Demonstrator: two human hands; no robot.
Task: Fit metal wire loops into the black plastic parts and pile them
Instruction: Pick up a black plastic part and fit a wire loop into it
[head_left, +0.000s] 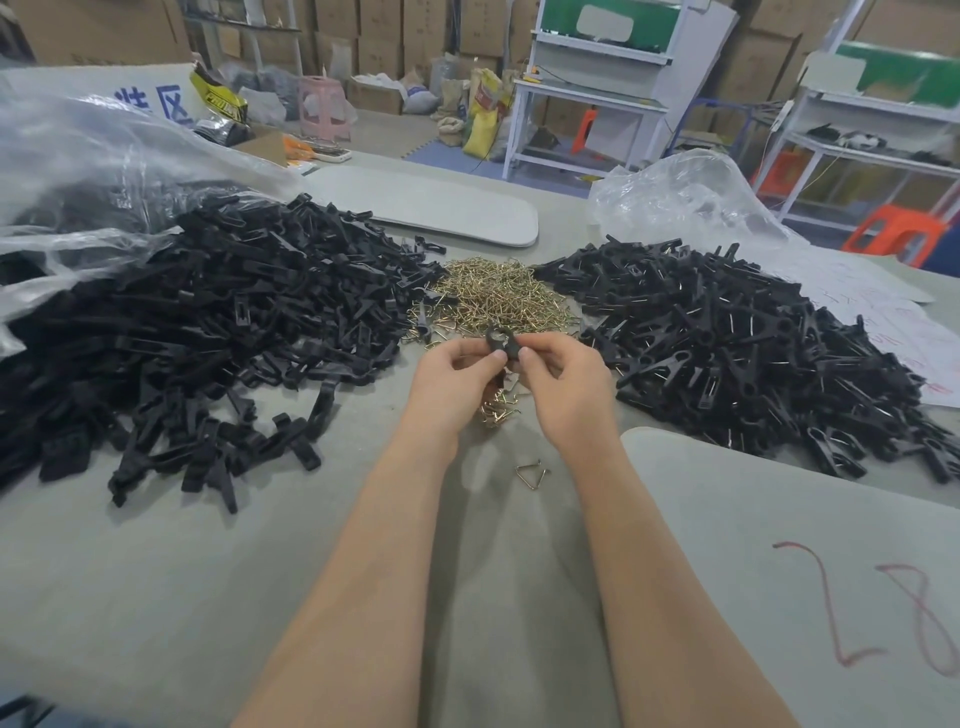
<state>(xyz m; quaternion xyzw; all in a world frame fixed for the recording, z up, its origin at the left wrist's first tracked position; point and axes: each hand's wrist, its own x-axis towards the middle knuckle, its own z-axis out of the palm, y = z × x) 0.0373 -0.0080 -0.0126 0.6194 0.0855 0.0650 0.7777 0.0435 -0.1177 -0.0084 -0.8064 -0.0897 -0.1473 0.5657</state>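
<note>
Across the frame: grey felt-covered worktable (156, 597), both bare forearms reaching out over it from the near edge.

Left side: broad heap of plain black plastic clip parts (208, 322), spilling from a crumpled clear plastic bag (78, 156). No wire seen in these.

Right side: second heap of black plastic parts with metal wire showing in them (727, 343), well apart from the first heap. A rounded grey board with red scrawl (753, 519) lies in front of it.

Between the heaps, far centre: pile of brass-coloured bent wire loops (493, 296), touching the edges of both heaps.

Left hand (452, 379) and right hand (561, 379) meet just in front of the wire pile, raised off the table. Fingers of both are curled, thumbs on top, pinching one small black plastic part (503, 340) between them. Whether a loop is seated in it cannot be told.

Under the hands: small scatter of brass loops (496, 408). Nearer the person, between the wrists: one stray triangular wire loop (532, 473), lying flat and alone.
</note>
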